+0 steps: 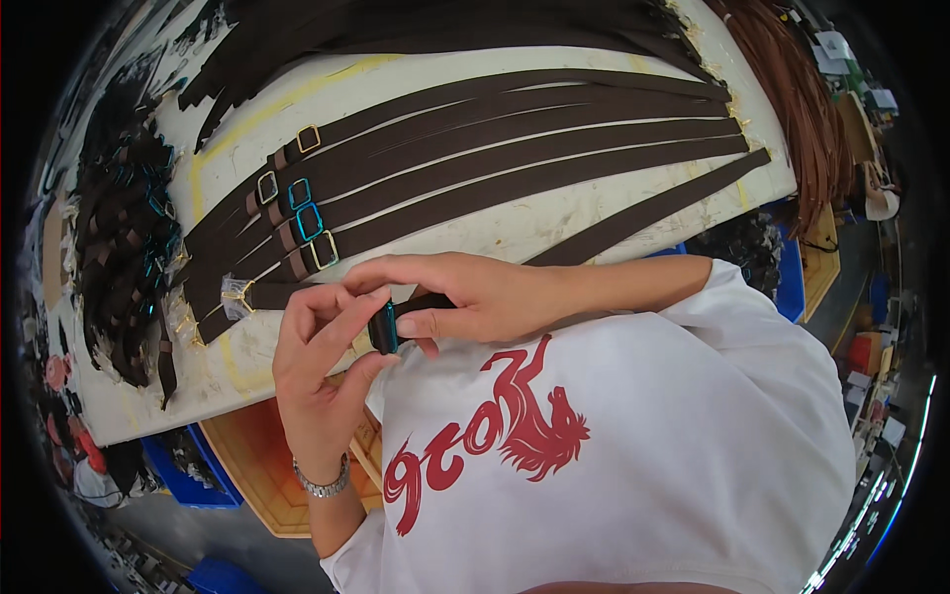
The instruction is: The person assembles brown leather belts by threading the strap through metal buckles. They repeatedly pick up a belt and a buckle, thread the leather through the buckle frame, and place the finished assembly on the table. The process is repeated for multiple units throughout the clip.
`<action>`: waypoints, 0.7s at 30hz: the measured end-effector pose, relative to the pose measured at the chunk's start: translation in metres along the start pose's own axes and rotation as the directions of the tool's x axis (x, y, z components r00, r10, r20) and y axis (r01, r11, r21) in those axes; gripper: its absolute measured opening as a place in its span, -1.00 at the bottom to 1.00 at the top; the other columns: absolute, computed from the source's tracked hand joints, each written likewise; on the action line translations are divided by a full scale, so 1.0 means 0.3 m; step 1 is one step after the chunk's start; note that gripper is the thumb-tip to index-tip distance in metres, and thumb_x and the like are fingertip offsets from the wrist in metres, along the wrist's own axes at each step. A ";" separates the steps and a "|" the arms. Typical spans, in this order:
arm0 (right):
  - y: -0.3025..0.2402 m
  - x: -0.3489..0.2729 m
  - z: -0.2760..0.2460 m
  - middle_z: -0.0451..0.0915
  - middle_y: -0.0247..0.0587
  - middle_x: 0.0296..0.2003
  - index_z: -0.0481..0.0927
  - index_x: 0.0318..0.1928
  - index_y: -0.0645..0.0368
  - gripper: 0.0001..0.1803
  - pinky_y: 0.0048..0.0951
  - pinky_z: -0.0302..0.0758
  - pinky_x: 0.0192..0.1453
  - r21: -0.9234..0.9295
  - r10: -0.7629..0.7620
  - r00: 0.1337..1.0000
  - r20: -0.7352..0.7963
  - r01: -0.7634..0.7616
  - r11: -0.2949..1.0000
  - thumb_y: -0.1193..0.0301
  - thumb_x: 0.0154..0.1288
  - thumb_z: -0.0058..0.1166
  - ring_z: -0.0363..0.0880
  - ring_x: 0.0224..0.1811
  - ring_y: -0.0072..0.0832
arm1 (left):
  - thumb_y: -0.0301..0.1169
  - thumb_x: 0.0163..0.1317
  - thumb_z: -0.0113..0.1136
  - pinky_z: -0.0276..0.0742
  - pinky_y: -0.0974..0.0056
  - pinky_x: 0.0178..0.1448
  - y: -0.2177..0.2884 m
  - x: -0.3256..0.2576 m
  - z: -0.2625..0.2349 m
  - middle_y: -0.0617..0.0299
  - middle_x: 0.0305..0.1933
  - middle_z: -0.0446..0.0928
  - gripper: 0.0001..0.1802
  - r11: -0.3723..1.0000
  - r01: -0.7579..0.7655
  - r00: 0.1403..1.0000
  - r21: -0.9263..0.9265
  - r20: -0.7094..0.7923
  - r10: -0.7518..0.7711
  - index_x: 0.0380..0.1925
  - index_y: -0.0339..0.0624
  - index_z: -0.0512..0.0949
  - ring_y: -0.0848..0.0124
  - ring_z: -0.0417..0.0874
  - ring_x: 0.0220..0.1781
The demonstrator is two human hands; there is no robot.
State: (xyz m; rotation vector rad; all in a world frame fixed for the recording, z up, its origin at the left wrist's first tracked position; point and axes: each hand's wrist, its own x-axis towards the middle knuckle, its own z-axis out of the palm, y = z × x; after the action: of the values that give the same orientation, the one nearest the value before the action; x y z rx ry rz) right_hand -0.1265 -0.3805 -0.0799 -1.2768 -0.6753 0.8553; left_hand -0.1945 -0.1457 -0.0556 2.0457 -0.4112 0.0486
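Observation:
Close to my shirt front, my left hand [322,351] and my right hand [470,292] meet around a dark buckle with a teal edge [390,329]. The left thumb and fingers pinch it from the left side. From the right, my bent right fingers and thumb grip the dark brown strap [431,301] just beside this buckle. Part of the strap is hidden behind my hands. Beyond them lies a row of dark brown belts [515,139], with gold-coloured and teal-edged buckles [310,220] near their left ends. A clear plastic wrap [236,297] surrounds a gold-coloured fitting left of my hands.
The pale worktable [237,371] carries a heap of buckled straps [124,238] at left and dark strips [445,25] along the far side. Reddish-brown strips [797,99] hang at the right. Below the table edge are a wooden crate [252,460] and a blue bin [198,480].

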 end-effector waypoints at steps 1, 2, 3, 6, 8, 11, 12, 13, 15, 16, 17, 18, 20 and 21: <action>-0.016 0.003 -0.008 0.61 -0.17 0.10 0.38 0.52 0.25 -0.48 -0.40 0.61 0.05 0.037 0.081 0.996 0.026 -0.082 0.996 0.48 0.64 0.07 0.61 -0.17 -0.56 | -0.74 -0.06 0.53 0.59 0.34 -0.04 0.007 0.001 -0.006 0.16 0.05 0.60 -0.31 0.999 0.017 1.000 0.050 0.012 -0.017 0.20 -0.25 0.74 0.37 0.65 -0.03; 0.000 0.017 -0.018 0.62 -0.18 0.07 0.42 0.48 0.26 -0.51 -0.41 0.61 0.05 0.053 0.060 0.997 0.049 -0.062 0.997 0.49 0.64 0.07 0.61 -0.17 -0.57 | -0.73 -0.05 0.53 0.58 0.34 -0.06 0.019 -0.003 -0.014 0.16 0.02 0.60 -0.30 0.993 0.044 0.999 0.107 0.018 -0.046 0.22 -0.23 0.73 0.38 0.65 -0.06; 0.029 0.039 -0.028 0.63 -0.19 0.04 0.45 0.45 0.28 -0.54 -0.41 0.61 0.06 0.069 0.037 0.997 0.071 -0.042 0.997 0.50 0.64 0.07 0.61 -0.17 -0.57 | -0.66 0.01 0.58 0.55 0.33 -0.13 0.039 -0.002 -0.003 0.18 -0.09 0.62 -0.37 0.988 0.072 0.997 0.135 -0.050 -0.066 0.17 -0.28 0.70 0.42 0.65 -0.18; 0.033 0.051 -0.034 0.71 -0.17 -0.03 0.58 0.29 0.31 -0.66 -0.36 0.62 0.08 -0.069 -0.020 0.999 0.044 0.023 0.997 0.50 0.61 0.10 0.65 -0.14 -0.52 | -0.59 0.05 0.62 0.54 0.31 -0.18 0.014 -0.028 0.003 0.22 -0.24 0.62 -0.49 0.983 0.177 0.978 0.041 -0.122 -0.171 0.05 -0.34 0.66 0.44 0.61 -0.33; 0.057 0.051 -0.023 0.74 -0.12 -0.04 0.58 0.27 0.29 -0.66 -0.33 0.62 0.08 -0.126 -0.074 0.997 0.002 0.074 0.989 0.49 0.58 0.15 0.68 -0.13 -0.47 | -0.49 0.19 0.58 0.49 0.23 -0.30 0.020 -0.016 0.008 0.20 -0.38 0.57 -0.68 0.963 0.095 0.995 0.253 -0.048 -0.085 -0.17 -0.31 0.59 0.31 0.54 -0.46; 0.080 0.043 -0.018 0.78 -0.10 -0.13 0.60 0.18 0.27 -0.70 -0.30 0.61 0.04 -0.267 -0.088 0.994 -0.068 0.067 0.961 0.47 0.53 0.19 0.72 -0.13 -0.40 | -0.44 0.33 0.47 0.40 0.10 -0.40 0.022 -0.005 0.013 0.11 -0.44 0.51 -0.77 0.871 -0.023 0.997 0.491 0.078 -0.017 -0.27 -0.25 0.56 0.11 0.48 -0.49; 0.084 0.041 -0.017 0.78 -0.12 -0.17 0.60 0.16 0.27 -0.72 -0.31 0.61 0.01 -0.315 -0.083 0.992 -0.097 0.048 0.948 0.47 0.53 0.19 0.72 -0.16 -0.41 | -0.44 0.32 0.48 0.39 0.10 -0.40 0.019 0.004 0.026 0.11 -0.45 0.51 -0.77 0.846 -0.079 0.995 0.527 0.089 0.037 -0.27 -0.25 0.56 0.10 0.48 -0.49; 0.087 0.040 -0.017 0.79 -0.14 -0.21 0.60 0.14 0.26 -0.74 -0.33 0.60 -0.02 -0.363 -0.082 0.989 -0.123 0.032 0.931 0.46 0.53 0.20 0.73 -0.19 -0.42 | -0.44 0.31 0.49 0.39 0.10 -0.41 0.010 0.009 0.039 0.11 -0.45 0.51 -0.77 0.816 -0.132 0.991 0.563 0.100 0.091 -0.27 -0.25 0.57 0.09 0.48 -0.48; 0.082 0.035 -0.020 0.78 -0.17 -0.27 0.60 0.10 0.25 -0.77 -0.36 0.59 -0.08 -0.345 -0.037 0.988 -0.147 -0.017 0.938 0.46 0.53 0.20 0.73 -0.25 -0.45 | -0.44 0.32 0.48 0.39 0.12 -0.41 -0.003 0.012 0.044 0.13 -0.45 0.52 -0.79 0.812 -0.158 0.987 0.562 0.106 0.119 -0.26 -0.26 0.58 0.13 0.49 -0.50; 0.066 0.028 -0.022 0.78 -0.18 -0.28 0.59 0.09 0.25 -0.77 -0.37 0.58 -0.10 -0.279 0.006 0.990 -0.143 -0.046 0.959 0.45 0.53 0.20 0.73 -0.28 -0.46 | -0.44 0.34 0.46 0.39 0.15 -0.42 -0.007 0.013 0.040 0.16 -0.45 0.52 -0.80 0.840 -0.135 0.990 0.525 0.103 0.094 -0.26 -0.27 0.59 0.18 0.49 -0.51; 0.054 0.022 -0.024 0.78 -0.20 -0.30 0.59 0.08 0.24 -0.78 -0.38 0.57 -0.13 -0.212 0.050 0.989 -0.136 -0.078 0.974 0.45 0.53 0.20 0.72 -0.31 -0.48 | -0.44 0.36 0.45 0.39 0.17 -0.42 -0.012 0.013 0.035 0.18 -0.45 0.53 -0.82 0.867 -0.110 0.993 0.487 0.100 0.070 -0.25 -0.27 0.61 0.24 0.50 -0.53; 0.048 0.019 -0.029 0.78 -0.19 -0.30 0.59 0.09 0.24 -0.77 -0.39 0.57 -0.14 -0.195 0.047 0.991 -0.126 -0.072 0.978 0.43 0.53 0.22 0.71 -0.33 -0.49 | -0.44 0.39 0.42 0.38 0.21 -0.42 -0.029 0.011 0.021 0.22 -0.44 0.55 -0.83 0.948 0.016 0.996 0.318 0.079 -0.043 -0.25 -0.29 0.62 0.31 0.49 -0.53; 0.034 0.018 -0.045 0.78 -0.18 -0.29 0.58 0.09 0.25 -0.74 -0.40 0.56 -0.16 -0.165 0.037 0.995 -0.097 -0.053 0.985 0.41 0.53 0.24 0.69 -0.36 -0.52 | -0.44 0.45 0.37 0.38 0.29 -0.43 -0.065 0.004 -0.013 0.30 -0.43 0.57 -0.85 0.962 0.271 0.960 -0.044 0.090 -0.266 -0.24 -0.32 0.63 0.47 0.49 -0.54; 0.028 0.020 -0.048 0.77 -0.19 -0.29 0.58 0.10 0.25 -0.73 -0.41 0.55 -0.16 -0.151 0.018 0.997 -0.069 -0.028 0.988 0.39 0.53 0.25 0.68 -0.36 -0.53 | -0.42 0.50 0.33 0.33 0.40 -0.42 -0.061 -0.003 -0.005 0.34 -0.40 0.59 -0.82 0.870 0.372 0.926 -0.323 0.063 -0.373 -0.23 -0.36 0.65 0.60 0.47 -0.51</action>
State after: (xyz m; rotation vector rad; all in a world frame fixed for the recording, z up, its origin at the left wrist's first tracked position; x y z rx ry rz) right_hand -0.1126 -0.3825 -0.0909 -1.4469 -0.6834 0.7878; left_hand -0.1895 -0.1362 -0.0706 1.7569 -0.0104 -0.2414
